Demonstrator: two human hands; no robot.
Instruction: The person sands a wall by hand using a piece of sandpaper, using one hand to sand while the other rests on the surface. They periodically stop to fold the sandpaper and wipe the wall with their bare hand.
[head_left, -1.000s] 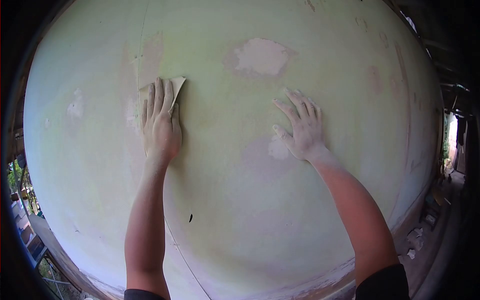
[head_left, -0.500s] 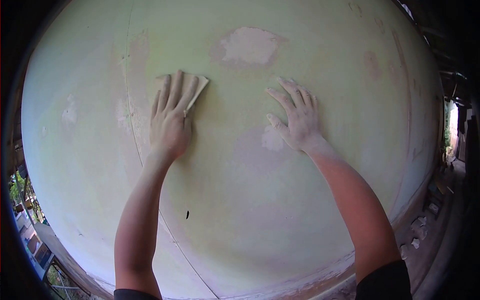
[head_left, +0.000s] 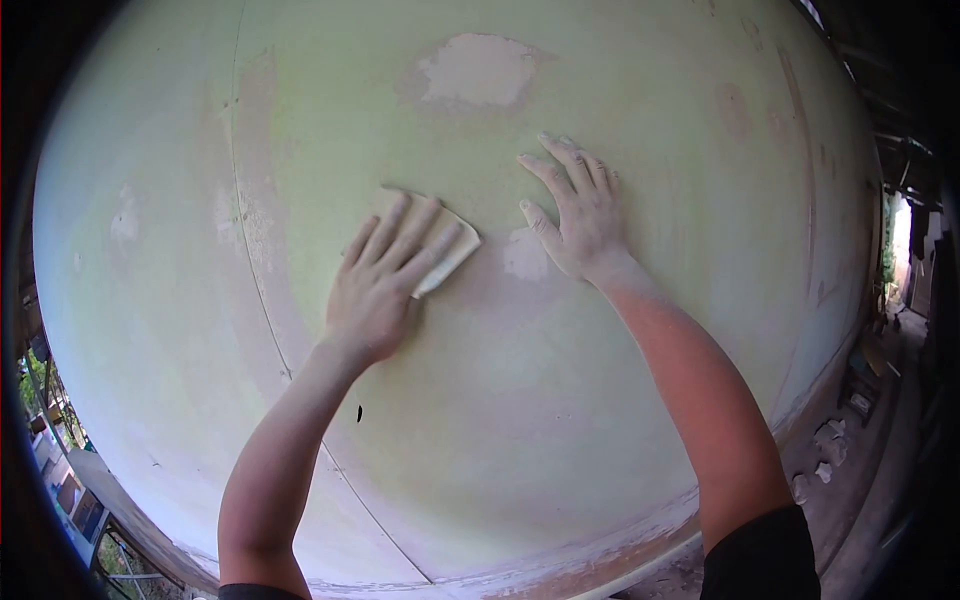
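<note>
Sandpaper (head_left: 447, 248) may slip free.
Left hand (head_left: 385, 285) only pins it flat-fingered to the wall (head_left: 600, 420); right hand (head_left: 575, 220) beside, splayed, empty.

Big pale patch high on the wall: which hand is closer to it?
Right. The right hand lies spread just below-right of the patch; the left hand, pressing sandpaper, sits lower left.

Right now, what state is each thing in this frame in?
left hand: flat, fingers extended, pressing the sandpaper against the wall.
sandpaper: pinned under the left fingers, one corner sticking out.
right hand: open, fingers spread, flat on the wall, dusty.
wall: pale green, matte, blotchy.
upper patch: paint gone, pale filler showing.
lower patch: whitish, beside the right thumb.
</note>
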